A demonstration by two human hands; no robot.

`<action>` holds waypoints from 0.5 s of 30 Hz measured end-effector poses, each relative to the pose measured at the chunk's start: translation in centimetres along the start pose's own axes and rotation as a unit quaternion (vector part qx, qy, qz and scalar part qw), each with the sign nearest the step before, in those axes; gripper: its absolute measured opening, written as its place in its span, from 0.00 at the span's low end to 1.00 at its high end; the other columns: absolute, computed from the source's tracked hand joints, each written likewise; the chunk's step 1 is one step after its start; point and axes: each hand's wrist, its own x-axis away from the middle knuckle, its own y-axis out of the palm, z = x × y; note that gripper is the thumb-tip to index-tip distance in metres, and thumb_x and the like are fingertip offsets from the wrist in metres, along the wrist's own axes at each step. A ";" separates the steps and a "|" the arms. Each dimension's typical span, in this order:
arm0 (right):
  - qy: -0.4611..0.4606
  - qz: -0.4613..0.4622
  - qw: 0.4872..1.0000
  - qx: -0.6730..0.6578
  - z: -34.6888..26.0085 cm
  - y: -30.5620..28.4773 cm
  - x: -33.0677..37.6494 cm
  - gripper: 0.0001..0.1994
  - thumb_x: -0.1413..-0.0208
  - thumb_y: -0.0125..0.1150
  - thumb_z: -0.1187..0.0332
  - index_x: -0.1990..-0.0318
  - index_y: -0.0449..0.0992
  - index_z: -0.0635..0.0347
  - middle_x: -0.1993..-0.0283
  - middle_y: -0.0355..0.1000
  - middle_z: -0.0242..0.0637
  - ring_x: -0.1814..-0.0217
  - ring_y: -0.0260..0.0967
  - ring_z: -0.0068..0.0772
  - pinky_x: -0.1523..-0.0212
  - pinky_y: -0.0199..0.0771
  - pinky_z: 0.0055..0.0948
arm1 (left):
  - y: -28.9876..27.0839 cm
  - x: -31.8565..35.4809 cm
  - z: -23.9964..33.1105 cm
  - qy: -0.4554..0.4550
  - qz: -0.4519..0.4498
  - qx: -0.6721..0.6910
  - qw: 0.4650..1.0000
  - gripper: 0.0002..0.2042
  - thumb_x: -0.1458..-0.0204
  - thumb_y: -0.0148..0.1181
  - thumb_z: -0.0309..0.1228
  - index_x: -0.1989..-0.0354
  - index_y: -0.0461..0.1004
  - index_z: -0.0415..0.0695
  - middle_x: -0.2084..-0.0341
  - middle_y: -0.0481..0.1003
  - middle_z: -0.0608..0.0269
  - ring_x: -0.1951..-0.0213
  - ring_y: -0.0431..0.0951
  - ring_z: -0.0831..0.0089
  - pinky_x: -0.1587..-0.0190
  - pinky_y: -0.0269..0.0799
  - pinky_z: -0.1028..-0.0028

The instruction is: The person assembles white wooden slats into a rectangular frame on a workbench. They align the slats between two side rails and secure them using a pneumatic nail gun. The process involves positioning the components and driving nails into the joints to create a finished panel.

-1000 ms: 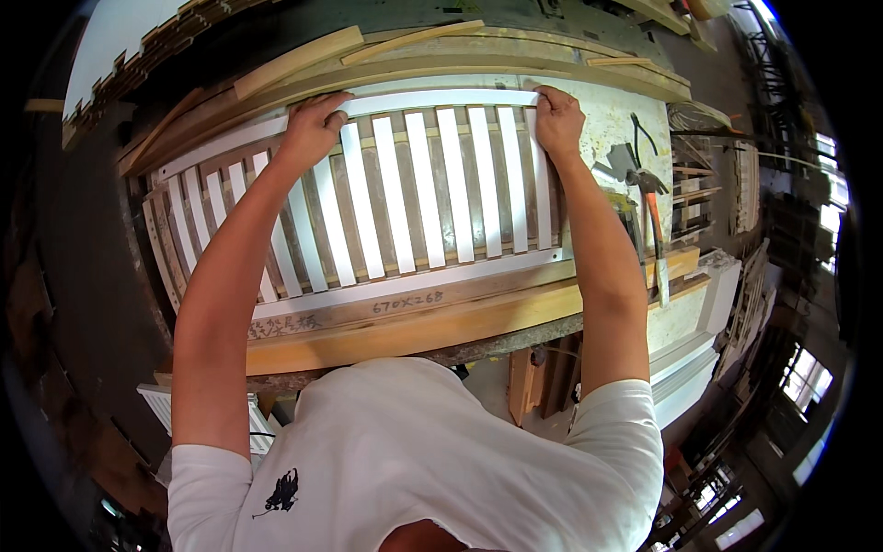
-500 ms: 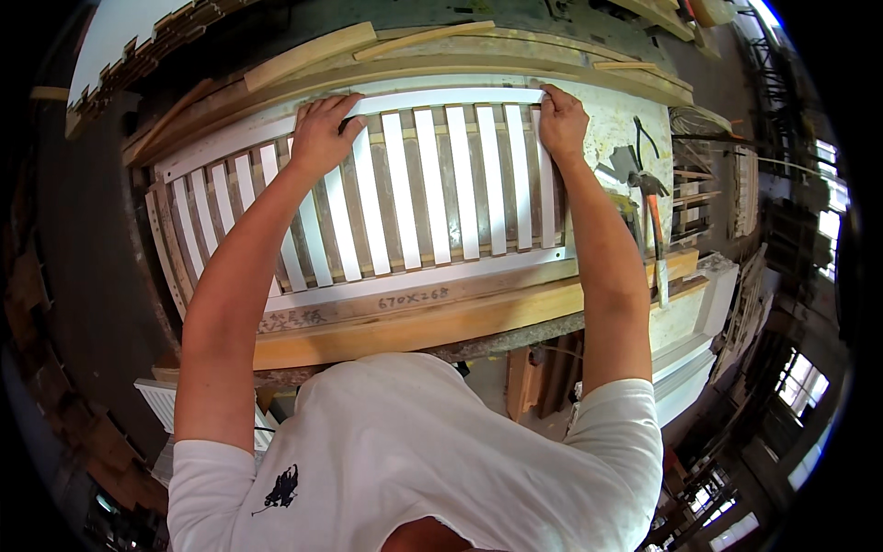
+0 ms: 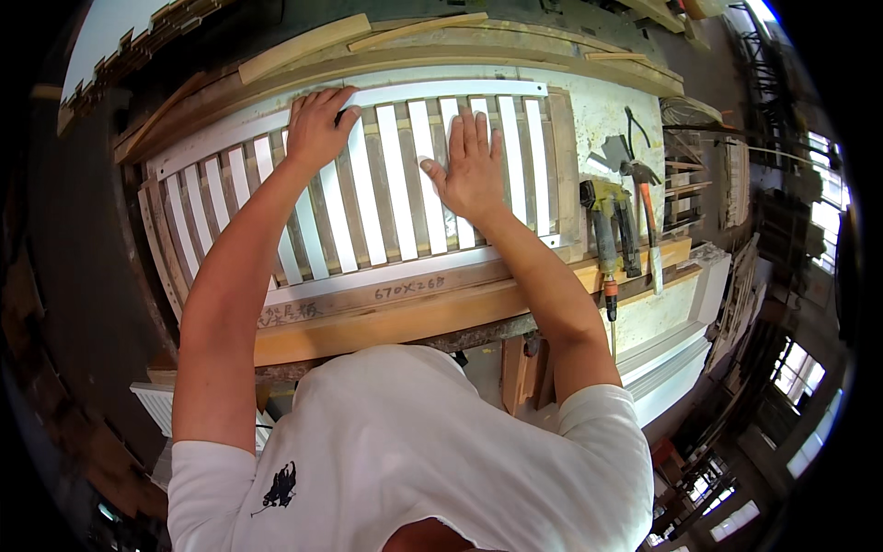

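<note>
Right hand is lying palm-down and spread on the slats, not clamping. Left hand is draping over the far rail, thumb out to the side; can't tell if that grip's really squeezing. The white slatted frame is lying on brown wood on the table, with a yellow-green tool and orange-handled hammer sitting to its right.

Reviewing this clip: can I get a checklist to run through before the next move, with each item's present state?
1. Left hand at the far rail: ok.
2. Right hand clear of the slatted white frame: not ok, it is over the slats.
3. Slat joints tight: cannot tell.
4. Hammer off the frame: ok.
5. Nail gun off the frame: ok.
</note>
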 end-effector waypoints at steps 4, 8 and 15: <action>-0.001 -0.002 1.000 -0.007 0.0 -0.1 0.6 0.40 0.40 0.42 0.41 0.35 0.52 0.72 0.29 0.45 0.55 0.25 0.37 0.59 0.31 0.35 0.61 | 0.7 1.0 0.4 0.008 0.036 -0.019 0.999 0.20 0.45 0.54 0.40 0.46 0.71 0.46 0.48 0.72 0.59 0.46 0.67 0.60 0.38 0.52 0.61; -0.014 0.001 0.999 -0.037 0.1 0.0 1.4 0.39 0.40 0.43 0.42 0.35 0.53 0.72 0.29 0.45 0.55 0.25 0.37 0.59 0.31 0.34 0.62 | 0.4 1.3 1.0 0.016 0.029 -0.034 0.999 0.21 0.45 0.54 0.41 0.45 0.69 0.44 0.48 0.71 0.59 0.45 0.66 0.60 0.37 0.51 0.61; 0.107 0.103 0.988 -0.046 3.9 -2.3 1.2 0.38 0.42 0.50 0.47 0.36 0.53 0.73 0.29 0.45 0.58 0.26 0.37 0.63 0.33 0.34 0.63 | -0.1 1.6 1.6 0.037 0.024 -0.077 0.996 0.23 0.45 0.53 0.42 0.44 0.67 0.42 0.48 0.69 0.55 0.44 0.64 0.58 0.37 0.50 0.60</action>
